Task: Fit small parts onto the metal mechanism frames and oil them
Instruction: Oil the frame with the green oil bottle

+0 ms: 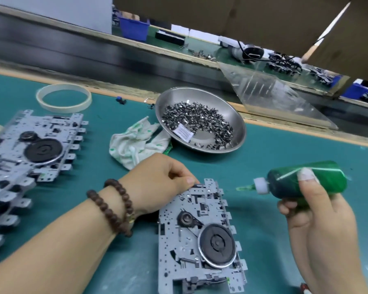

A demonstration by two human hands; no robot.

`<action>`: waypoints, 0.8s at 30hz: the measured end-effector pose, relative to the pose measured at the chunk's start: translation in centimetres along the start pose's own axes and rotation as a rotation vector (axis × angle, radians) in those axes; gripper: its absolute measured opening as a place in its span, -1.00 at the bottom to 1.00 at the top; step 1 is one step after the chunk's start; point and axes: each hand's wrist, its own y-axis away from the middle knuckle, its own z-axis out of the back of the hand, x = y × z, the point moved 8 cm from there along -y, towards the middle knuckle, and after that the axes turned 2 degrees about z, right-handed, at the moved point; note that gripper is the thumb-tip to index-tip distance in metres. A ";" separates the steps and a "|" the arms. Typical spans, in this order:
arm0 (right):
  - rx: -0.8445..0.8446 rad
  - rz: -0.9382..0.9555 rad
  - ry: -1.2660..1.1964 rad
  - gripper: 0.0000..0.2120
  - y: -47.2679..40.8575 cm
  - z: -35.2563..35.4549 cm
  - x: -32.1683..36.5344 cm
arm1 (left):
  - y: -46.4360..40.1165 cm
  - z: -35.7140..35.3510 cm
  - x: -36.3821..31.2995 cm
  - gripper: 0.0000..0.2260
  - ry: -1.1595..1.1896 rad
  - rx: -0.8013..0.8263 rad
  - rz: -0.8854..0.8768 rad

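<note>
Your right hand (319,211) gripped the green plastic oil bottle (306,181), nozzle pointing left, tip above and just right of the grey metal mechanism frame (202,236) on the green worktop (285,149). The frame's long axis ran away from you; it lay down-left of the nozzle. Your left hand (157,183) pinched the frame's far corner. The white packet (183,133) in the steel dish of small parts (200,119) bore print too small to read.

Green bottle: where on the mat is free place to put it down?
Bare mat lies right of the steel bowl, beyond the green bottle in the right hand. Another patch lies between the stacked frames and the left hand, near the cloth. The left edge is crowded; the frame being held fills the middle.
</note>
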 end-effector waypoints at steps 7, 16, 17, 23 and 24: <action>0.091 -0.322 -0.126 -0.78 1.1 -2.4 -2.3 | 0.0 0.1 -0.7 -0.81 -0.115 -0.044 -0.083; 0.205 -0.235 -0.017 -0.71 2.5 -5.3 -2.0 | -0.1 0.2 -0.7 -0.90 -0.120 -0.002 -0.095; 0.185 -0.222 -0.008 -0.71 2.5 -5.0 -2.1 | -0.1 0.2 -0.7 -0.90 -0.114 -0.001 -0.095; 0.211 -0.097 0.087 -0.91 2.8 -5.0 -1.5 | -0.2 0.3 -0.7 -0.88 -0.099 0.000 -0.111; 0.217 -0.079 0.102 -0.86 2.9 -5.0 -1.4 | -0.2 0.3 -0.7 -0.88 -0.097 -0.002 -0.112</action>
